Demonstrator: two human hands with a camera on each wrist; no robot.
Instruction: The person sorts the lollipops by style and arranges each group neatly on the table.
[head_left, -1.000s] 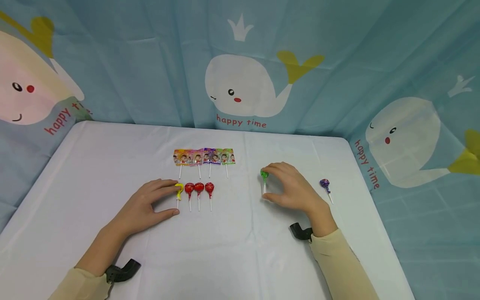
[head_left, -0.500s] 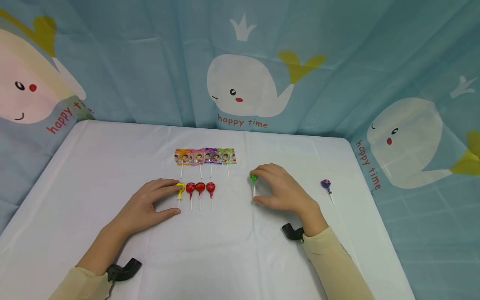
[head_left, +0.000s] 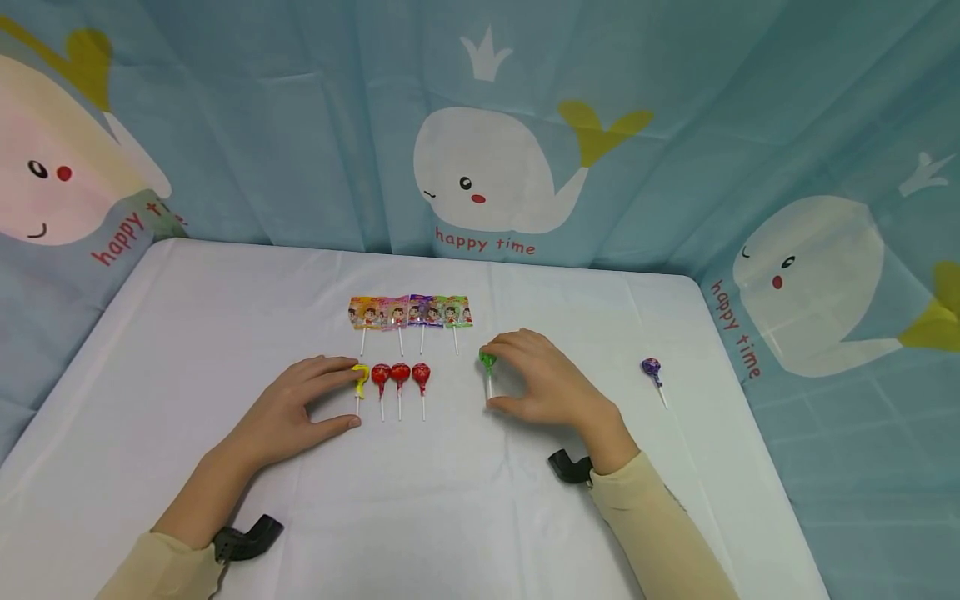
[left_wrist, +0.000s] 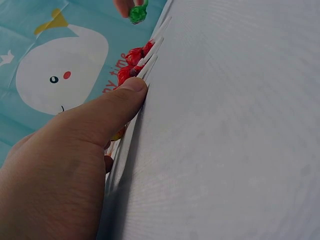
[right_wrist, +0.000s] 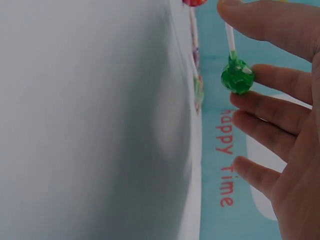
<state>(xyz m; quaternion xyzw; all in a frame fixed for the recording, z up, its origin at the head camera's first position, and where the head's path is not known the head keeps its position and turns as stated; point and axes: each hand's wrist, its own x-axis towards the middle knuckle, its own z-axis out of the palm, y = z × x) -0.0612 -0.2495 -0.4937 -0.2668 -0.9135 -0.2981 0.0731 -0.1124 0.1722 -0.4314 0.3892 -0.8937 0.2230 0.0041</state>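
Observation:
In the head view, my left hand (head_left: 303, 408) is at the left end of a row, its fingers at the head of a yellow lollipop (head_left: 362, 380) and its thumb by the stick end. The yellow lollipop lies beside three red lollipops (head_left: 401, 374). My right hand (head_left: 547, 385) holds a green lollipop (head_left: 488, 360) to the right of the row, fingertips at its head and thumb at its stick end. In the right wrist view, the green lollipop (right_wrist: 237, 76) appears raised off the table. The left thumb (left_wrist: 132, 86) hides most of the yellow lollipop in the left wrist view.
Behind the red lollipops lies a row of several flat-wrapped lollipops (head_left: 410, 312), sticks toward me. A purple lollipop (head_left: 652, 369) lies alone near the right edge of the white-covered table (head_left: 450, 517). A blue whale-print curtain (head_left: 322, 167) hangs along the back and sides.
My right hand has moved left with the green lollipop, closer to the red ones. My left hand and the lollipops lying on the table have stayed in place.

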